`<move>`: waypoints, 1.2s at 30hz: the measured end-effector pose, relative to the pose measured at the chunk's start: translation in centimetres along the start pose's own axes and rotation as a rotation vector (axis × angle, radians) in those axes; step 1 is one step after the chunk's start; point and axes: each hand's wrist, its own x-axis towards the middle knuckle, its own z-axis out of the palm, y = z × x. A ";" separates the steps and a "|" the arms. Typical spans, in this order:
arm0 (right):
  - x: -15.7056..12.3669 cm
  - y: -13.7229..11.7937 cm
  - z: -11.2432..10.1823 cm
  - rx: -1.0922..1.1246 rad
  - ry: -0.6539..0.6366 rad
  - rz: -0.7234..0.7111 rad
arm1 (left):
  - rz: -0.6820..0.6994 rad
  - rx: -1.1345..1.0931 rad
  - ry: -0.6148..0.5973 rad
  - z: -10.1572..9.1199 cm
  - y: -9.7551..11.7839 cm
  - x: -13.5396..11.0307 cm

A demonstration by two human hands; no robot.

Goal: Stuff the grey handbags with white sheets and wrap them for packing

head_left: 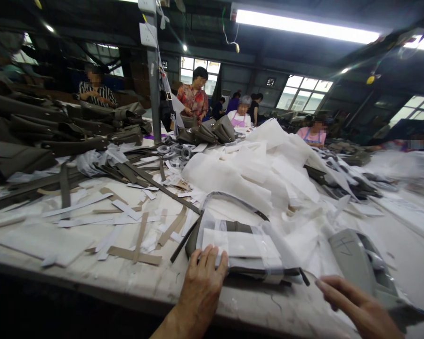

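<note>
At a crowded workshop table [137,285], we find a dark olive handbag [238,227] lying at the near edge, between two bare hands. The left hand [202,278] rests on its near left side, fingers slightly spread over the white wrapping sheet [247,248]. The right hand [358,303] is just beside the dark strap end [305,277], fingers bent close together; we cannot tell whether they pinch anything.

The wrapping looks well advanced to us: the sheet covers much of the upper face, clear tape [271,261] crosses its right part, and pale film sheathes the arched handle [229,194]. Left bare are a dark panel, the left side and that strap end. A gray tape dispenser [349,256] sits near the right hand. Beyond, we see heaped white sheets [254,165] and, at left, piled olive bags [17,160] with no wrapping that we can make out.
</note>
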 end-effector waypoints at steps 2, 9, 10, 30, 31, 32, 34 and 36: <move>1.5 -4.8 1.5 0.056 -0.217 -0.092 | 0.002 0.001 0.006 0.0 -0.1 -0.1; 7.2 -17.8 7.6 -0.033 -0.782 -0.408 | 0.009 0.006 0.021 0.0 -0.1 -0.2; 8.0 -18.4 8.4 -0.100 -0.836 -0.437 | 0.009 0.001 0.034 0.1 0.0 -0.2; 12.1 -22.4 16.0 -0.981 -0.763 -1.038 | -0.045 -0.066 0.040 0.3 0.0 -0.1; 12.5 -22.3 15.7 -0.979 -0.701 -1.083 | -0.036 -0.061 0.036 0.3 -0.1 -0.2; 12.9 -22.1 15.3 -0.954 -0.629 -1.106 | -0.025 -0.057 0.027 0.3 -0.1 -0.2; 13.8 -21.5 14.4 -0.856 -0.504 -1.067 | -0.013 -0.051 0.014 0.0 -0.2 -0.2; 14.3 -20.7 13.6 -0.766 -0.421 -0.986 | -0.006 -0.052 0.015 -0.2 -0.2 -0.2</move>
